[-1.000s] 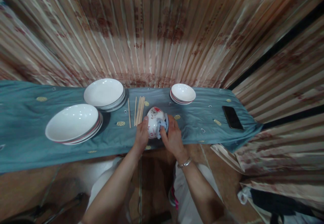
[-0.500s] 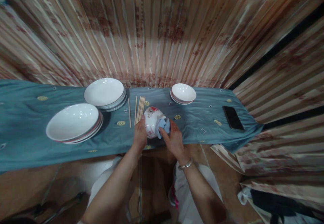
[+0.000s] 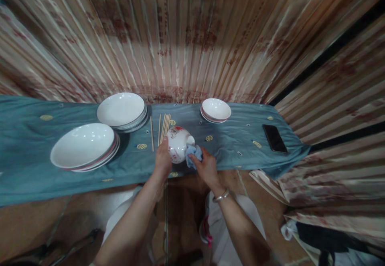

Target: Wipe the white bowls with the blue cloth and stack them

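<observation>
Bowl [image 3: 177, 145], gripped in left hand [image 3: 163, 157], needs steady support while right hand [image 3: 207, 166], pinching cloth [image 3: 190, 152], presses lightly against its right side.

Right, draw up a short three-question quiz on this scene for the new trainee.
1. Which hand holds the blue cloth?
2. True or false: the black phone lies to the right of the chopsticks, as the wearer sees it.
3. Fill in the colour: the left hand grips a white vessel with ___ patterning.

Key:
1. The right hand.
2. True.
3. Red.
</observation>
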A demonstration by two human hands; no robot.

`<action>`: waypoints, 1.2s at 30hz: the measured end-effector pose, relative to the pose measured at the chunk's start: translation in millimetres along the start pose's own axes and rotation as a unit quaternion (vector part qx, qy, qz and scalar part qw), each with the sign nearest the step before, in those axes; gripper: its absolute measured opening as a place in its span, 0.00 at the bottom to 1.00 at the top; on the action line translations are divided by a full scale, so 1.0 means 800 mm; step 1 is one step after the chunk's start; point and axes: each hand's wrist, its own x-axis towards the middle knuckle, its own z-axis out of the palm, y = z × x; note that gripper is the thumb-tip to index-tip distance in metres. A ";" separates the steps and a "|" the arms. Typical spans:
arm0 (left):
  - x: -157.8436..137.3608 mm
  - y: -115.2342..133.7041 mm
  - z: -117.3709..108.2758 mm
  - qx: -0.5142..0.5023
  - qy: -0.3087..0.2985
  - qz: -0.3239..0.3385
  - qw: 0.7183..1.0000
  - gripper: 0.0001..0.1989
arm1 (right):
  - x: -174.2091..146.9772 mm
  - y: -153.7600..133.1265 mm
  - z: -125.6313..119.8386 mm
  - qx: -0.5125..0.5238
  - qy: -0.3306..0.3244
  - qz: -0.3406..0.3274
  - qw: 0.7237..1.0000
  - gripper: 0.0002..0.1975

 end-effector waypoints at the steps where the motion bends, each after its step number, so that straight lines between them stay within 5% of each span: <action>1: -0.001 0.000 0.000 0.003 0.000 0.003 1.000 0.27 | -0.001 0.001 0.001 -0.003 0.001 -0.001 1.000 0.10; 12: -0.005 0.008 -0.003 0.009 -0.015 0.026 1.000 0.32 | -0.018 0.006 0.018 -0.080 0.034 -0.163 0.983 0.12; 20: -0.011 0.013 -0.006 0.104 -0.051 0.030 0.993 0.29 | -0.027 -0.028 0.003 -0.131 0.049 -0.303 0.943 0.18; 28: -0.019 0.019 -0.003 0.107 -0.057 0.041 0.992 0.20 | -0.019 -0.030 0.003 -0.158 0.063 -0.308 0.936 0.20; 36: -0.023 0.015 -0.001 0.094 -0.091 0.024 0.991 0.24 | -0.006 -0.032 0.000 -0.035 0.076 -0.202 0.976 0.20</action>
